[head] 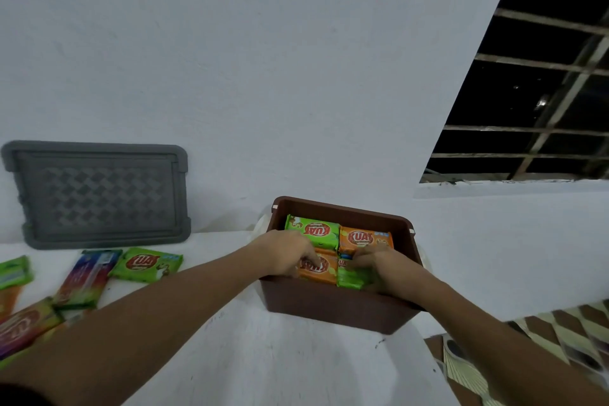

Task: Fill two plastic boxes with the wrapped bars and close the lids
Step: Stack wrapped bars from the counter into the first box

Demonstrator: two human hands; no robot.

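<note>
Bars [365,239] lie flat in the brown box [339,308], long axes across it; left hand [283,252] fingers press together on the near orange bar [319,270], right hand [374,265] fingers pinch the near green bar [350,277].

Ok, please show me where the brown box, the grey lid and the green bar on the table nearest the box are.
brown box [333,310], head view, near front wall.
grey lid [99,194], head view, patterned middle.
green bar [146,264], head view, middle of its wrapper.

The box [336,306] is brown, and its bars [313,230] are green and orange with red logos. The lid [99,194] at the wall is grey with a checker pattern.
</note>
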